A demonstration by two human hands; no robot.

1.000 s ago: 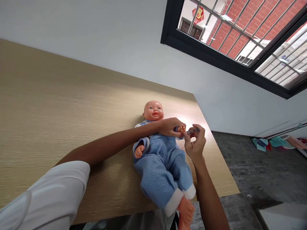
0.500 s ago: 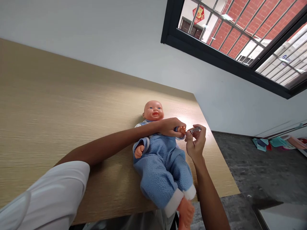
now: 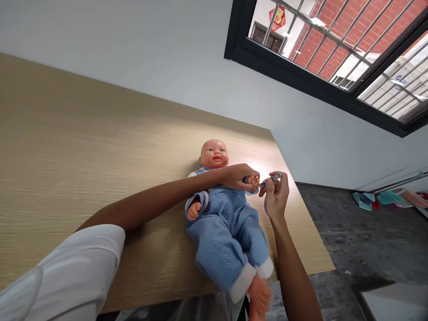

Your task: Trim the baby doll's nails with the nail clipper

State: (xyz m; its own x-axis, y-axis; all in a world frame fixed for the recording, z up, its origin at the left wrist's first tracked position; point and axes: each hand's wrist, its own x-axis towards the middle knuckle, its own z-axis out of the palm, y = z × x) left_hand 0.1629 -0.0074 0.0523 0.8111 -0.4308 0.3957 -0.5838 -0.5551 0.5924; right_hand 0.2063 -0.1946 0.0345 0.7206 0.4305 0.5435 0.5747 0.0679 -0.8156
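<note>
Table: wooden top (image 3: 100,133), baby doll (image 3: 224,232) on its back near the right edge
Left grip (image 3: 238,177): clamped on doll's hand (image 3: 253,180)
Right grip (image 3: 276,196): pinched on nail clipper (image 3: 270,179), just right of that hand, long axis slanting toward it

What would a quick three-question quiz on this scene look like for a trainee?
1. What does the right hand hold?
2. True or false: the left hand grips a hand of the baby doll.
3. The doll lies on: A, a dark floor; B, a wood-grain tabletop; C, a window ledge.

Key: 1, a metal nail clipper; 2, true; 3, B.
</note>
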